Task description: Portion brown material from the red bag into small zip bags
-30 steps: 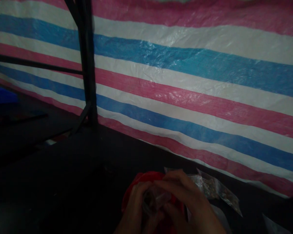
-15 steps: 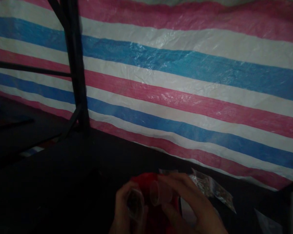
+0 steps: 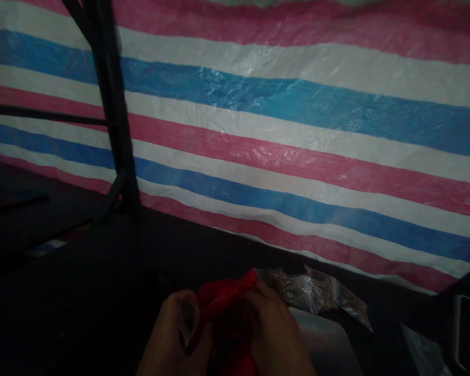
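**Two hands gathered on a red bag, low in a dark scene**

Both hands are at the bottom edge of the view, close together, and both hold the same thing — a red plastic bag (image 3: 225, 303). The left hand (image 3: 172, 334) is closed at the bag's left side; something small and clear, perhaps a cup or a piece of film, seems pressed under its fingers, but the light is too weak to be sure. The right hand (image 3: 276, 337) is closed on the bag's right side, with the fingers curled over the red plastic. Between the two hands the bag rises in a bunched, twisted peak. In my judgement this shape comes from the grip itself: the plastic is pulled together from both sides, so the mouth of the bag is gathered and not spread open.

Just behind the right hand lies a clear packet (image 3: 313, 290) with brownish content, flat on the dark surface (image 3: 102, 292) and not touched by any hand; it is near enough to be reached easily. A pale, rounded object (image 3: 325, 339) is beside the right hand, too dim to name.

Behind all this hangs a striped tarpaulin (image 3: 297, 130) in pink, white and blue, and a dark post (image 3: 113, 115) stands before it at the left.
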A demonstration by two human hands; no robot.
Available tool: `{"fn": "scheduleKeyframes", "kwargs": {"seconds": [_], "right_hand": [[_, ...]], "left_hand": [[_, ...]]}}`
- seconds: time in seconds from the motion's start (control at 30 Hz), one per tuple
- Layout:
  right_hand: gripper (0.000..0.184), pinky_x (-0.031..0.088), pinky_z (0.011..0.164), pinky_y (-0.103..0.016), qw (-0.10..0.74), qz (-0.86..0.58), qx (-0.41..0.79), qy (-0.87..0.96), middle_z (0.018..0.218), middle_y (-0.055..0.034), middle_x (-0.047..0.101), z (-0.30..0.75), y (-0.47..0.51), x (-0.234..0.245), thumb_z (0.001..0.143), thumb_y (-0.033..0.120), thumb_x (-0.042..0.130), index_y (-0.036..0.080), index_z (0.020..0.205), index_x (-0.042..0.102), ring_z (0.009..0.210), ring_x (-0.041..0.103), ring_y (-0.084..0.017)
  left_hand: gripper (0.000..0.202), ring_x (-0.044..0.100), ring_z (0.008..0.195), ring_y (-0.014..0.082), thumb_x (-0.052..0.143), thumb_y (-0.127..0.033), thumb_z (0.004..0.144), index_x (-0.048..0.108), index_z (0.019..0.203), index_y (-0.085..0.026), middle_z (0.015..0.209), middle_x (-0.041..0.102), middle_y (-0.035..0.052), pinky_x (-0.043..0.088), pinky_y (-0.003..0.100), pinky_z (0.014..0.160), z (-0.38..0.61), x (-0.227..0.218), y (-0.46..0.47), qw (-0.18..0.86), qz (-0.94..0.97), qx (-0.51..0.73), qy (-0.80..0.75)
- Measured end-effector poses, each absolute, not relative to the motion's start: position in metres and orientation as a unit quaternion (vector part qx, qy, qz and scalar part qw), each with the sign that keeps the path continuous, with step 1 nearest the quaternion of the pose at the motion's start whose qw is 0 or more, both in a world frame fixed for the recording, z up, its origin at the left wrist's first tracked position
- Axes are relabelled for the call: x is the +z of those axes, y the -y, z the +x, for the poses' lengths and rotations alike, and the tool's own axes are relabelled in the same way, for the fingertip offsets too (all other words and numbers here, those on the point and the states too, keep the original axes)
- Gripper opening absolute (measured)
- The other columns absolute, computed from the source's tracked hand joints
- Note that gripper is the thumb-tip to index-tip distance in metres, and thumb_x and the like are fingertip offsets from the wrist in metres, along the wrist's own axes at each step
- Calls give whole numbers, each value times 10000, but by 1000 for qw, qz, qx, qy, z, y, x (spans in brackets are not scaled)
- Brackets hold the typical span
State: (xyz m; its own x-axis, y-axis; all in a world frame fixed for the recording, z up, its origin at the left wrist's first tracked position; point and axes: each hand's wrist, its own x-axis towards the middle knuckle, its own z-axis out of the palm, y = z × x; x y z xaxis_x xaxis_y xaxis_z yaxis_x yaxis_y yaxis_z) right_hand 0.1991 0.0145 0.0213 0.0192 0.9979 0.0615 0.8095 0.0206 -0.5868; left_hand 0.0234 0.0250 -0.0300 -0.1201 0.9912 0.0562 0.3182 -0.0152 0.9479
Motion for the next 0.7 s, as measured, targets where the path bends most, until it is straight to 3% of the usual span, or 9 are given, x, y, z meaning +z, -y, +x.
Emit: {"fn": "scheduleKeyframes", "kwargs": {"seconds": [0.13, 0.3, 0.53, 0.7], "right_hand": [[624, 501, 1106, -429, 227, -671, 186, 681, 1311, -99, 731, 195, -15, 20, 739, -71, 466, 237, 1155, 815, 1265, 662, -296], [556, 510, 1059, -411, 237, -636, 198, 707, 1268, -95, 752, 192, -12, 23, 762, -27, 498, 235, 1138, 812, 1207, 684, -295], [541, 446, 1018, -469, 180, -661, 178, 706, 1241, -103, 746, 194, -8, 24, 698, -4, 562, 258, 1097, 816, 1207, 648, -340], [551, 384, 1039, -459, 223, -647, 204, 700, 1187, -35, 786, 181, -11, 22, 712, -27, 528, 301, 1044, 820, 1209, 648, -288]], "left_hand": [[197, 750, 841, 302, 637, -347, 829, 609, 999, -251, 911, 732, 65, 594, 426, 766, 21, -29, -27, 342, 563, 394, -641], [71, 736, 768, 256, 561, -290, 872, 568, 941, -278, 831, 702, 10, 561, 348, 686, 20, -20, -24, 356, 546, 395, -647], [177, 726, 725, 247, 605, -381, 857, 525, 983, -285, 791, 692, -17, 565, 326, 626, 21, -16, -23, 414, 479, 424, -648], [263, 706, 721, 245, 617, -454, 804, 524, 966, -269, 789, 673, -8, 584, 343, 615, 29, -7, -22, 469, 432, 454, -623]]}}
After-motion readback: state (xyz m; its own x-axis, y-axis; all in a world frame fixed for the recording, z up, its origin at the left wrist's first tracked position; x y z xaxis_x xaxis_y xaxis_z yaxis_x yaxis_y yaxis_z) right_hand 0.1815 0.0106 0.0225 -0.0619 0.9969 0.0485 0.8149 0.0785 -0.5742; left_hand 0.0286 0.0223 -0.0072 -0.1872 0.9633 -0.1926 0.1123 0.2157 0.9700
